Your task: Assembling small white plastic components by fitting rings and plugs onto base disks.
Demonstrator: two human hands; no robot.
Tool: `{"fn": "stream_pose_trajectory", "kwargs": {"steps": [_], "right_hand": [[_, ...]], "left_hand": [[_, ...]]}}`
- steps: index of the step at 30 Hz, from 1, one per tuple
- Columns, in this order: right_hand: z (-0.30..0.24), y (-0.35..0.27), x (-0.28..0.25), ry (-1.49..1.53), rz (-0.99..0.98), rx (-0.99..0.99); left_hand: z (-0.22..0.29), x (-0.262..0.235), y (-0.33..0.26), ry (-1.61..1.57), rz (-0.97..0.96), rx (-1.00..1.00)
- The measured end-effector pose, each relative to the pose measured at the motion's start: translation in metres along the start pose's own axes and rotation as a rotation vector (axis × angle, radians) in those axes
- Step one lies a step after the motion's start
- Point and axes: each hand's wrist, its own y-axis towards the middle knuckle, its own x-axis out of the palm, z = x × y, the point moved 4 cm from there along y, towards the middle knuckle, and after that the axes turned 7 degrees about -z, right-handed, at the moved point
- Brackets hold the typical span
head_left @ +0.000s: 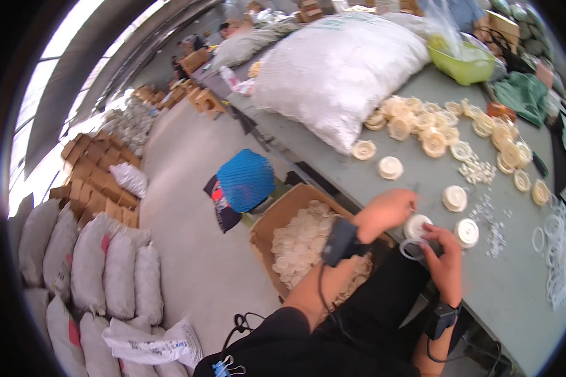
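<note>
A grey table [516, 286] carries a white sack [343, 69], cream discs [434, 143], clear rings [561, 257].

**Hands close, fingers bent!**

The left forearm [314, 289] is stretched forward and rightward, the left hand [387, 212] loosely curled; and here, the right forearm [427, 355] is extended forward, the right hand [444, 254] angled leftward, its thumb and fingers pinched.

Left grip [386, 211] blurred, exact finger positions unclear

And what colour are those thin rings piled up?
The thin rings look whitish, almost clear, in the head view.
</note>
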Motion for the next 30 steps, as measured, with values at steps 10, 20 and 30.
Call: {"fn": "stream_pose_trajectory", "kwargs": {"steps": [10, 20, 30], "right_hand": [[0.015, 0.004, -0.005, 0.398, 0.179, 0.154], [0.011, -0.012, -0.043, 0.812, 0.441, 0.13], [0.022, -0.023, -0.068, 0.84, 0.48, 0.199]], "left_hand": [[0.025, 0.017, -0.05, -0.076, 0.065, 0.076], [0.044, 0.054, -0.027, 0.139, 0.262, 0.01], [0.079, 0.067, -0.016, -0.397, 0.453, 0.299]]}}
